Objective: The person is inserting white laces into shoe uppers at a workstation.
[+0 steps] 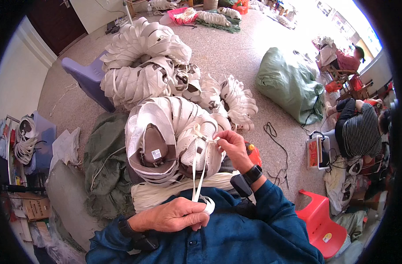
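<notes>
White lace (197, 176) runs taut from the shoe upper (196, 149) at the picture's centre down to six o'clock. The right hand (231, 147) pinches it at the upper's eyelets; the left hand (176, 215) is clenched around its looped ends. Judged from this, keeping both strands flat and evenly tensioned matters most. More uppers (143, 66) pile toward twelve o'clock; a green sack (289, 83) lies at two.

Bright daylight floods from the upper right, overexposing there; fisheye bending and dark vignette ring the edges.
</notes>
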A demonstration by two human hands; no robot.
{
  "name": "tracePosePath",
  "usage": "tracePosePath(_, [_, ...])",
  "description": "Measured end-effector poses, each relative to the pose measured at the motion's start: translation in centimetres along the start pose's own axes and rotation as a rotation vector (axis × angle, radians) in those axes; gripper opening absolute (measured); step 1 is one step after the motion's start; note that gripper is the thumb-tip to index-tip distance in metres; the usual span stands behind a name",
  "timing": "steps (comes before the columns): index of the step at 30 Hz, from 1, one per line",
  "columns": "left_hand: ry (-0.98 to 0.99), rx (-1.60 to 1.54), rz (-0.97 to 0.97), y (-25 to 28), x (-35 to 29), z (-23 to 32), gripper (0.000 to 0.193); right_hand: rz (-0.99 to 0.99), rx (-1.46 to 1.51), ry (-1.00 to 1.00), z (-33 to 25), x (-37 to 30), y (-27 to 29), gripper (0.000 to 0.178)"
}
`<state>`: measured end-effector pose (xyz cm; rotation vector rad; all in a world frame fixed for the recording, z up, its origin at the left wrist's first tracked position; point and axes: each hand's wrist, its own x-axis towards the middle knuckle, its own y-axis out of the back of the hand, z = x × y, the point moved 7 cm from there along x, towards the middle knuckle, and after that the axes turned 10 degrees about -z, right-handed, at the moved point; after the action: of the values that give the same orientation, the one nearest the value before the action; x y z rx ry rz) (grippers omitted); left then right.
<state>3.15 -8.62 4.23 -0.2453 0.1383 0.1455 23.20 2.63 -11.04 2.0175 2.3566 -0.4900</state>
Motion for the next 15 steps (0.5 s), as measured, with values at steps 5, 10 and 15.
tracePosePath(5, [0.011,-0.019,0.012,0.1,-0.1,-0.1,0.033,0.172,-0.600,0.198,-2.3,0.0,0.0,0.012])
tracePosePath(10, [0.032,0.013,-0.022,0.1,-0.2,-0.4,0.031,0.088,-0.481,0.097,-2.3,-0.2,-0.5,0.011])
tracePosePath(15, [0.012,0.043,0.033,0.6,-1.3,0.5,0.031,-0.278,-0.119,-0.109,-2.0,-1.3,-1.1,0.014])
